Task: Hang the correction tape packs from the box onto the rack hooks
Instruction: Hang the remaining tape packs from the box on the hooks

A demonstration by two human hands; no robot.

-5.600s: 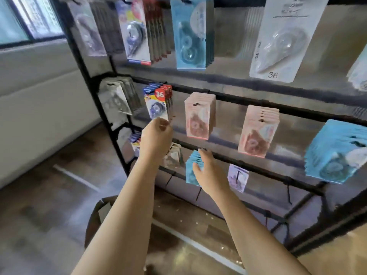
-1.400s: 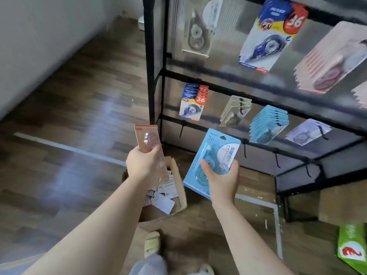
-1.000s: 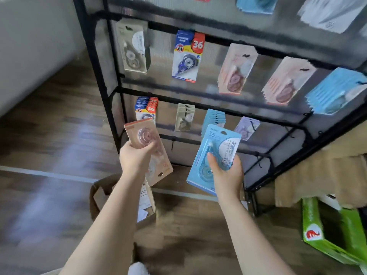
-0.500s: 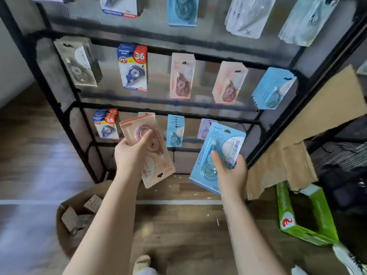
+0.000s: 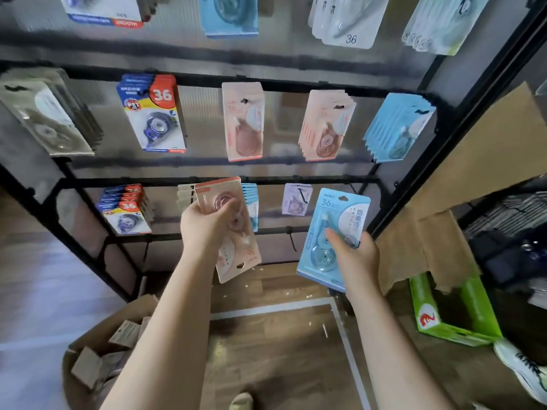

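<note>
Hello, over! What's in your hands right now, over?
Left hand holds pink pack, upside down. Right hand holds blue pack, upright. Neither hung on rack yet. Nothing blocking.

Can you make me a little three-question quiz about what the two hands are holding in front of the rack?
1. True or false: the left hand holds a pink correction tape pack upside down, its hang hole at the bottom.
2. Which colour is the card pack in the right hand? A) green B) light blue C) purple
3. Fill in: the brown cardboard box sits on the wooden floor at the lower ____ of the view.

Key
1. True.
2. B, the light blue correction tape pack.
3. Left.
</note>
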